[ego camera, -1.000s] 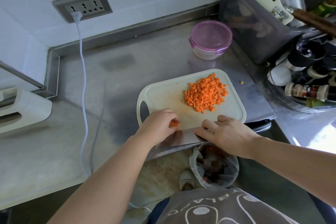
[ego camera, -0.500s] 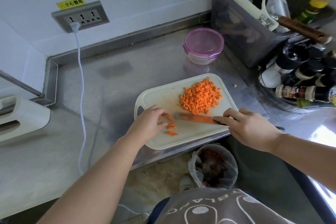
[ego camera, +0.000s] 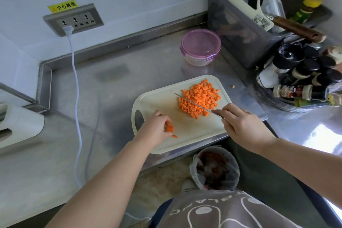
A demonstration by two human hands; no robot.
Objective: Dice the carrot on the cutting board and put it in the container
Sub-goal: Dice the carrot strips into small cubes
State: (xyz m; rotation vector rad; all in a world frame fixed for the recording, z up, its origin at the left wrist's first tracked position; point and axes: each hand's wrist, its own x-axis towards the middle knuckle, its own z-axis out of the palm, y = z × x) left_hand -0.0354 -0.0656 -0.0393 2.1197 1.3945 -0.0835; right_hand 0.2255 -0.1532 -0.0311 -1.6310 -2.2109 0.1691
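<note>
A white cutting board [ego camera: 188, 131] lies at the counter's front edge. A heap of diced carrot [ego camera: 200, 97] covers its far right part. My right hand [ego camera: 242, 126] grips a knife [ego camera: 192, 102], held edge-up with the thin blade lying across the heap. My left hand [ego camera: 157, 128] is closed on a few carrot pieces [ego camera: 169, 128] at the board's near left; one small bit lies just below the fingers. The round container [ego camera: 201, 47] with a purple lid stands behind the board, lid on.
A grey bin [ego camera: 240, 31] with a squeegee and a tray of spice bottles [ego camera: 299, 77] crowd the right. A white cable [ego camera: 75, 87] runs from the wall socket over the counter's left. A bagged waste bin [ego camera: 215, 168] sits below the edge. One carrot crumb [ego camera: 233, 86] lies off the board.
The knife has lifted from lying flat at the board's near edge and swung up onto the carrot heap. My left hand stayed at the near left, fingers closed on carrot pieces.
</note>
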